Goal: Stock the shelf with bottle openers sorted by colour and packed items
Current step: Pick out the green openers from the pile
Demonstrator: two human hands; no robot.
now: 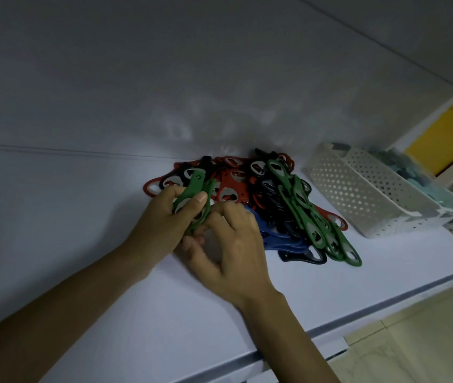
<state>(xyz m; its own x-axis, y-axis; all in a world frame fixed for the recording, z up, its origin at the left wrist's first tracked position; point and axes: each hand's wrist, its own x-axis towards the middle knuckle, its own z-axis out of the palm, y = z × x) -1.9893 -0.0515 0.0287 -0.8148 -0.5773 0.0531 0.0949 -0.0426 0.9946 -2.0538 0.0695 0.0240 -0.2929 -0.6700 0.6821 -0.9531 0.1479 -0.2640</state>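
Note:
A mixed pile of bottle openers in red, black, green and blue lies on the white shelf. A row of green openers runs down the pile's right side, and blue openers show at its front. My left hand grips a small stack of green openers at the pile's left edge. My right hand sits just right of it, fingers curled against the bottom of that same green stack. Whether the right hand grips anything is hidden by its fingers.
A white perforated basket stands right of the pile, with pale blue packed items behind it. A yellow panel shows at the far right. The shelf's front edge runs diagonally below my arms, above a beige tiled floor.

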